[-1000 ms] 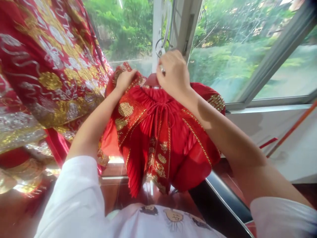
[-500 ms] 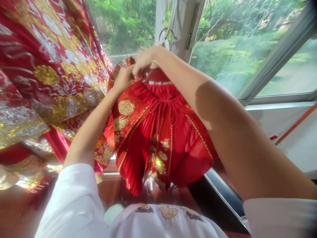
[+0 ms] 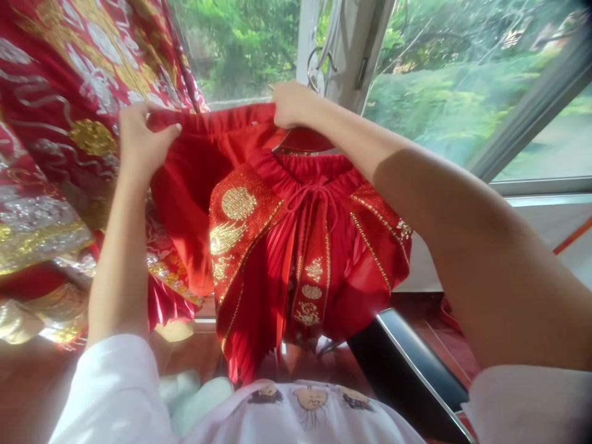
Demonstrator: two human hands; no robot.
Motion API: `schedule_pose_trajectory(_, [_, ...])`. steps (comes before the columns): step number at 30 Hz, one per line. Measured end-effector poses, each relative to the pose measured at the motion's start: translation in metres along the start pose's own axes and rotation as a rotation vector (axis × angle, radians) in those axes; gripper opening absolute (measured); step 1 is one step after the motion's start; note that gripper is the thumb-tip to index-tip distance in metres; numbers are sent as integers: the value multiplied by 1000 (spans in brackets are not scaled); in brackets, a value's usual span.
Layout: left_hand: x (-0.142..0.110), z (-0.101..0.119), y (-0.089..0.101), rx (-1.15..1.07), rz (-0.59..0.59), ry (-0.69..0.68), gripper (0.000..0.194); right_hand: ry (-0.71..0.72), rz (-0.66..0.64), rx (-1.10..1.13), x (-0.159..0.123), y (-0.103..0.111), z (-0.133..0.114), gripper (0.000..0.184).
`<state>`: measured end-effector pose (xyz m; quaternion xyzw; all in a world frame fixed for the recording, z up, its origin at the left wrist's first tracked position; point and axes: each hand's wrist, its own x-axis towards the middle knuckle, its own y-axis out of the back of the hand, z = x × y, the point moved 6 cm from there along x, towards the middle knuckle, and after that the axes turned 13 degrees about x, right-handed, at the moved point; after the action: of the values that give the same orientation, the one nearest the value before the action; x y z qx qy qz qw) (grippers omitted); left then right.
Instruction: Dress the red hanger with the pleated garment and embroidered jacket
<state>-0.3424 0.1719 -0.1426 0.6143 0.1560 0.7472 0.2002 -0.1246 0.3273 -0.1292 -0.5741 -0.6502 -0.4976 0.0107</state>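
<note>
Head view: held a red cloth (image 3: pixel 217 139) by its upper edge, pulled nearly straight between left hand (image 3: pixel 147 139) and right hand (image 3: pixel 296 106). Raised the left forearm steeply from the near left, thumb stretched out to the right across the cloth's front, cloth lightly gripped between thumb and partly hidden fingers. Reached the right arm in a long diagonal from the near right, past the upper right of a gold-embroidered red garment (image 3: pixel 240 246), back of the hand showing, fingers curled narrowly on the edge's right end. Could not tell how the right fingertips lay. Had the cloth far left of centre, just left of a red hanger (image 3: pixel 309 140) and between the garment and a large embroidered robe (image 3: pixel 92 135). Saw a tied bow (image 3: pixel 308 197) at the garment's gathered waist, and a black padded piece (image 3: pixel 416 357) near right.
</note>
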Motion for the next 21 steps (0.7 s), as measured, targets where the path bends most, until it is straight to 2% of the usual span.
schedule_pose_trajectory(2, [-23, 33, 28, 117, 70, -29, 28, -19, -29, -137, -9, -3, -6, 13])
schedule_pose_trajectory(3, [-38, 58, 35, 130, 71, -91, 28, -29, -52, -199, -14, -5, -8, 16])
schedule_pose_trajectory(4, [-53, 81, 42, 119, 155, -121, 27, -22, -59, -239, -19, -6, -11, 21])
schedule_pose_trajectory(5, [-68, 101, 37, 135, 145, -144, 27, -12, -62, -269, -23, -6, -13, 27])
schedule_pose_trajectory(7, [-95, 125, 6, 163, -4, -99, 36, 5, -68, -300, -29, -4, -15, 42])
schedule_pose_trajectory(9, [-121, 132, -42, 159, -259, -63, 56, 26, -107, -300, -33, -2, -16, 52])
schedule_pose_trajectory(11, [-144, 132, -77, 98, -395, -88, 75, 65, -195, -275, -35, -3, -17, 47])
schedule_pose_trajectory(13, [-157, 132, -93, 5, -474, -127, 87, 108, -292, -240, -38, -4, -19, 35])
schedule_pose_trajectory(15, [-159, 134, -91, -93, -534, -133, 89, 136, -333, -214, -39, -4, -19, 30])
schedule_pose_trajectory(16, [-153, 135, -83, -121, -511, -124, 81, 144, -330, -207, -39, -4, -19, 29])
schedule_pose_trajectory(17, [-142, 135, -72, -122, -434, -116, 68, 148, -318, -203, -39, -3, -18, 29])
schedule_pose_trajectory(19, [-111, 134, -46, -67, -183, -93, 45, 155, -296, -194, -38, -2, -15, 28])
schedule_pose_trajectory(20, [-93, 132, -37, -31, -69, -76, 39, 159, -288, -187, -37, -2, -14, 27])
schedule_pose_trajectory(21, [-75, 129, -35, -16, -15, -58, 41, 169, -279, -179, -37, -2, -13, 26])
